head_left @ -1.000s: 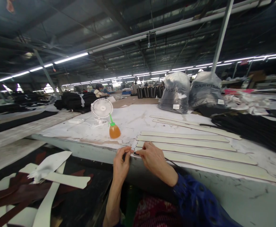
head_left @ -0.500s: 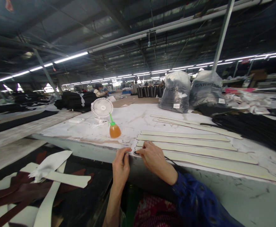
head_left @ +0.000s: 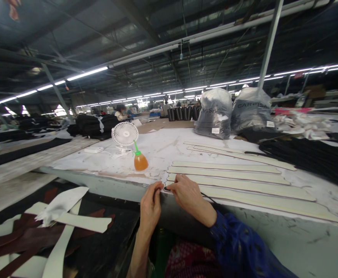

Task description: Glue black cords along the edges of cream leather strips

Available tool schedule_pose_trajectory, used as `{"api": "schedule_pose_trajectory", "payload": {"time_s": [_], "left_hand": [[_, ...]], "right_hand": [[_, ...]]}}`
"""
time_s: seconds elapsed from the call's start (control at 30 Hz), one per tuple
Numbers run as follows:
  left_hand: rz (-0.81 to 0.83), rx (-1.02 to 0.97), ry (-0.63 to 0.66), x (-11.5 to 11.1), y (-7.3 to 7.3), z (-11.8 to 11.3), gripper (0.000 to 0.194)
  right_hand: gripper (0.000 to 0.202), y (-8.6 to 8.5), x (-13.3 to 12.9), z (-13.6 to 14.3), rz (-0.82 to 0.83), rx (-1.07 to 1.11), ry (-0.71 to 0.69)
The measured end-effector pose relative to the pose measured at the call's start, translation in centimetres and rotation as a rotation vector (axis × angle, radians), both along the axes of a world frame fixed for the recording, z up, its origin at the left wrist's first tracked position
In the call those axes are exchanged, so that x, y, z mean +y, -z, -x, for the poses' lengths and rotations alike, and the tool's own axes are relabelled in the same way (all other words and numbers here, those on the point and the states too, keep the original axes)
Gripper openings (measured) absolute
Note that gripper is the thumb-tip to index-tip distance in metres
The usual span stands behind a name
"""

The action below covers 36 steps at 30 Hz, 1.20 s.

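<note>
Several long cream strips (head_left: 261, 197) with dark edges lie side by side on the white-covered table (head_left: 163, 148). At the left end of the nearest strip, my right hand (head_left: 189, 196) pinches a thin black strip (head_left: 208, 197), whose tail comes out under the wrist. My left hand (head_left: 150, 204) is just left of it at the table's front edge, thumb and fingertips closed together. Whatever lies between those left fingertips is too small to make out. Beyond my left hand stands a squeeze bottle (head_left: 141, 162) of orange liquid with a green spout.
A white fan (head_left: 125, 134) stands behind the bottle. Two plastic-wrapped bundles (head_left: 214, 116) sit at the back, and black strips (head_left: 310, 160) are heaped at right. Cream and brown offcuts (head_left: 83, 221) lie lower left.
My left hand has moved slightly right, toward the strip's end, and its thumb and fingers have closed together. My right hand has stayed almost in place.
</note>
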<state>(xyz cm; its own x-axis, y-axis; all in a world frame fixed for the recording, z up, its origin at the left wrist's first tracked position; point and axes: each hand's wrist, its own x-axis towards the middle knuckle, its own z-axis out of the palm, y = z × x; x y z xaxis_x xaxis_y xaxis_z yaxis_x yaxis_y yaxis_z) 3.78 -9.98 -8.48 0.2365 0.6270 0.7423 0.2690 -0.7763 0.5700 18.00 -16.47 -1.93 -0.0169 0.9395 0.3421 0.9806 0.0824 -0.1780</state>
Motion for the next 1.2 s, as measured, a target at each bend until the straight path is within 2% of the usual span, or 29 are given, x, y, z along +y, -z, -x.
{"api": "schedule_pose_trajectory", "payload": {"time_s": [0.37, 0.7, 0.87, 1.0, 1.2], "left_hand": [[-0.014, -0.002, -0.019, 0.0, 0.0, 0.2, 0.020], [-0.263, 0.125, -0.036, 0.1, 0.1, -0.3, 0.029], [-0.301, 0.184, -0.083, 0.2, -0.1, -0.6, 0.031], [-0.310, 0.217, -0.102, 0.4, 0.0, -0.7, 0.032], [-0.321, 0.293, -0.095, 0.6, 0.2, -0.5, 0.038]], "right_hand": [[0.032, -0.2, 0.0, 0.0, 0.029, -0.017, 0.003], [0.034, -0.4, 0.4, -0.2, 0.106, -0.008, -0.002], [0.030, -0.6, 0.5, -0.5, 0.136, 0.046, -0.015], [0.034, -1.2, -0.5, -2.2, 0.104, 0.126, 0.023], [0.026, -2.6, -3.7, -5.1, 0.078, 0.139, 0.096]]}}
